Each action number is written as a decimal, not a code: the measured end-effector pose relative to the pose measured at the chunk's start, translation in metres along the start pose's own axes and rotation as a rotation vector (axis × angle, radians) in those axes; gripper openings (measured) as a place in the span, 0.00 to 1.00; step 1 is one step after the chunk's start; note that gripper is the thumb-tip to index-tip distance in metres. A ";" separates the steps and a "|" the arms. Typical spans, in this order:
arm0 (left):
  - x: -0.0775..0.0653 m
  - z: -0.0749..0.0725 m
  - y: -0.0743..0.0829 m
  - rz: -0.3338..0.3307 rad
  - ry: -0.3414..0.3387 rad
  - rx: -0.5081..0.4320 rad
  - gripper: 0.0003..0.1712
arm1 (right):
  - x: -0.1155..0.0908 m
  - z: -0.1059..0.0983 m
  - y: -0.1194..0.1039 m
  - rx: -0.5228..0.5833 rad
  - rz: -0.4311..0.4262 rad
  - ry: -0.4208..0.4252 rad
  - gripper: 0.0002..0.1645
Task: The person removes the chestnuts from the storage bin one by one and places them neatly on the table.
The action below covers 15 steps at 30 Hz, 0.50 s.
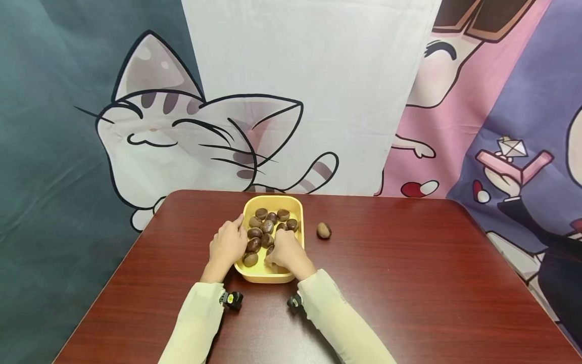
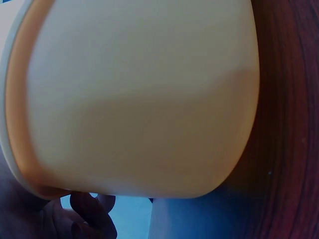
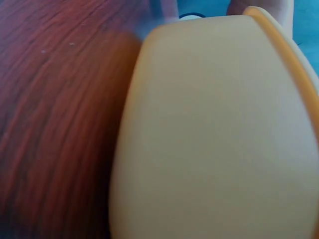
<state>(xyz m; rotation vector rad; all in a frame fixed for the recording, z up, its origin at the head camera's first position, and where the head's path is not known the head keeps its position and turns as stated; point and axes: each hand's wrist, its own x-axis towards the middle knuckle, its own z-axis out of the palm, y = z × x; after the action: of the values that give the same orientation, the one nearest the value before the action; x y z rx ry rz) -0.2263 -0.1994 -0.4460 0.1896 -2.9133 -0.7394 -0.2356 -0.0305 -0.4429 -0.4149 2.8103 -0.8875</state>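
Observation:
A yellow plastic tray (image 1: 295, 202) with rounded corners stands on the table and holds several brown chestnuts (image 1: 268, 226). At its left side, my left hand (image 1: 227, 245) grips the rim with the thumb side toward the nuts. My right hand (image 1: 286, 250) reaches over the right rim into the tray, fingers curled down and pinching a chestnut (image 1: 270, 250) that they mostly hide. The left wrist view is filled by the tray's outer wall (image 2: 139, 99), with my left fingers (image 2: 92, 214) at the lower left. The wall (image 3: 214, 124) also fills the right wrist view.
One loose chestnut (image 1: 324, 231) lies on the red-brown wooden table (image 1: 409, 273), to the right of the tray. Behind the table's far edge hangs a printed cloth (image 1: 309, 65) with cartoon figures.

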 end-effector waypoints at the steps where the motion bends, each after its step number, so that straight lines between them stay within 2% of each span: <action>1: 0.000 0.000 0.000 -0.001 0.000 -0.001 0.28 | 0.000 0.000 0.000 -0.003 0.004 -0.004 0.18; 10: 0.000 -0.001 0.002 -0.008 -0.007 0.002 0.29 | 0.001 0.004 0.001 -0.011 0.026 0.006 0.16; 15: -0.002 -0.001 0.003 -0.009 -0.006 0.004 0.29 | 0.002 0.005 0.003 0.001 -0.002 0.012 0.18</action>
<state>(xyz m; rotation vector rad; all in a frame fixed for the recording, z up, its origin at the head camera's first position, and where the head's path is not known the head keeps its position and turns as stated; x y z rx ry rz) -0.2247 -0.1975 -0.4436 0.2010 -2.9222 -0.7366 -0.2370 -0.0313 -0.4494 -0.4137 2.8206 -0.8944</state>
